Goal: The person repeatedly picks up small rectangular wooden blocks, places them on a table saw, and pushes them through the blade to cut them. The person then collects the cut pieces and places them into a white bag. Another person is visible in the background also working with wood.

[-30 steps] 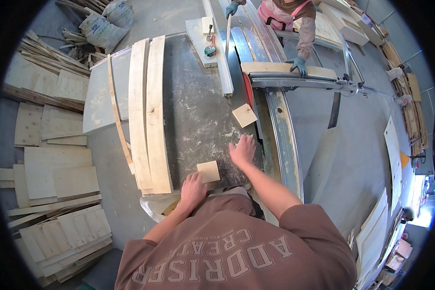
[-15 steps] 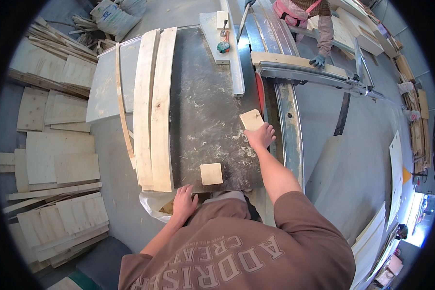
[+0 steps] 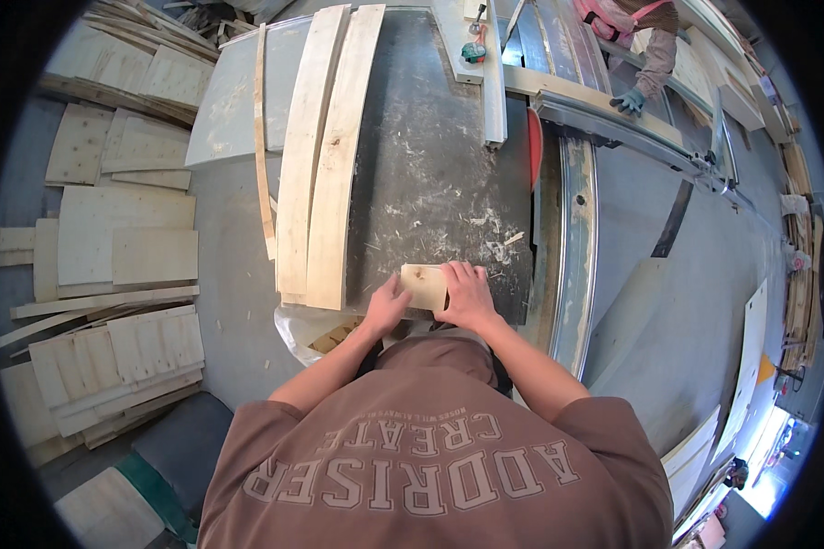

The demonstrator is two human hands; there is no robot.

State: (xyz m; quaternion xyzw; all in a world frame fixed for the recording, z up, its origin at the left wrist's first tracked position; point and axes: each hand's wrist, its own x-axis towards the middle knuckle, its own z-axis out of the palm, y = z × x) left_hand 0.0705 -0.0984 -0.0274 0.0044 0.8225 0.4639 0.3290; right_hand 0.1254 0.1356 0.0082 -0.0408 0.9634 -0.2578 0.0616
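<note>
A small square wooden block (image 3: 425, 285) with a knot in it is at the near edge of the dark saw table (image 3: 403, 210). My right hand (image 3: 467, 295) grips its right side, fingers over the top edge. At the block's left side is my left hand (image 3: 389, 306), thumb and fingers curled against it. Only one block's face shows between the hands; whether another piece lies beneath is hidden. Left of my hands, two long pale boards (image 3: 331, 165) lie side by side on the table.
A red guard (image 3: 535, 151) stands at the table's right side, near a metal fence (image 3: 493, 96). A green tape measure (image 3: 473, 51) sits beyond. At far right a co-worker's gloved hand (image 3: 628, 102) rests on a board (image 3: 595, 99). Stacked panels (image 3: 124, 238) fill the left floor.
My right hand has brought its block from beside the red guard to the near edge. My left hand has come to it. The loose second block no longer shows separately. The view has shifted.
</note>
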